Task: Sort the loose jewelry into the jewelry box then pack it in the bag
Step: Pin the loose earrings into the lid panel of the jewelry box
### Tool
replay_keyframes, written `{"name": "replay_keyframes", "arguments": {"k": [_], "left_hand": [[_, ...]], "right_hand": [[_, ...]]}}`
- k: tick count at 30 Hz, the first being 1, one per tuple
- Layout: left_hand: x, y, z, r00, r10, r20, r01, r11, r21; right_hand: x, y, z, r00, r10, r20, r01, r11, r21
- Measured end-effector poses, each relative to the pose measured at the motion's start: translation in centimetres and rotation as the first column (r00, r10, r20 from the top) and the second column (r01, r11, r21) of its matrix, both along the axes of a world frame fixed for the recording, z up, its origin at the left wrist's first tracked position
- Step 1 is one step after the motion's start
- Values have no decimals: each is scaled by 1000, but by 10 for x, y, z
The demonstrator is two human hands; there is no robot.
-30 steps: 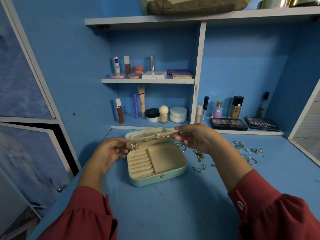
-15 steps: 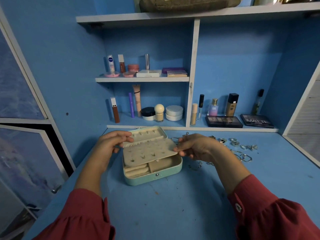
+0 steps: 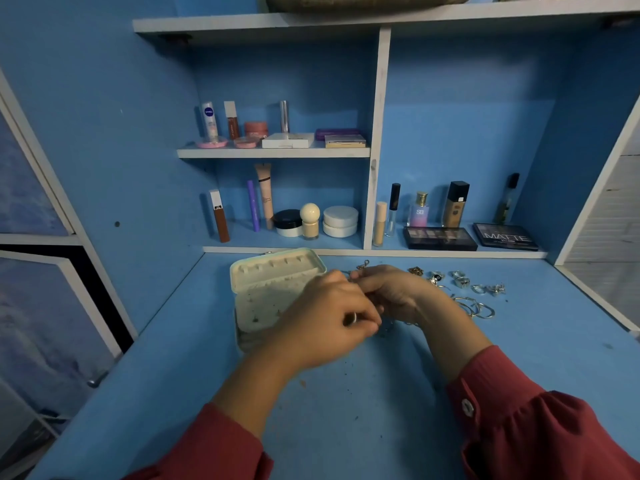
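While the jewelry box (image 3: 273, 296) lies open at ten o'clock, my left hand (image 3: 325, 327) pinches something small, unclear what; my right hand (image 3: 388, 292) curls beside it, contents hidden. Loose jewelry (image 3: 464, 289) litters the surface (image 3: 346, 410) at two o'clock: sorting barely begun, bag unpacked.

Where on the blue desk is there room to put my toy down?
Bare desk lies near you, between the two red sleeves, and left of the jewelry box. It's crowded right of the hands, where rings and hoops lie.
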State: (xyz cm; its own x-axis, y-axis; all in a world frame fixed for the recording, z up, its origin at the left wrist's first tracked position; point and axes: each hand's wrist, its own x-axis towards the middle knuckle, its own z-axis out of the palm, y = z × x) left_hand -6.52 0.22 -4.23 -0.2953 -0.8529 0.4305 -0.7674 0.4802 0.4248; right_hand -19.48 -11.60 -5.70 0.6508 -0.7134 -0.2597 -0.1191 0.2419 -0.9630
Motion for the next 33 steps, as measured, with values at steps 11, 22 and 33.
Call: {"name": "replay_keyframes", "arguments": {"k": [11, 22, 33], "left_hand": [[-34, -9, -38, 849, 286, 445, -151, 937, -316], [-44, -12, -46, 804, 381, 456, -241, 911, -336], [-47, -16, -54, 805, 439, 399, -259, 865, -430]], "right_hand": [[0, 0, -2, 999, -35, 17, 35, 999, 16], [-1, -8, -10, 999, -31, 23, 30, 999, 38], [0, -8, -9, 998, -41, 37, 39, 998, 58]]}}
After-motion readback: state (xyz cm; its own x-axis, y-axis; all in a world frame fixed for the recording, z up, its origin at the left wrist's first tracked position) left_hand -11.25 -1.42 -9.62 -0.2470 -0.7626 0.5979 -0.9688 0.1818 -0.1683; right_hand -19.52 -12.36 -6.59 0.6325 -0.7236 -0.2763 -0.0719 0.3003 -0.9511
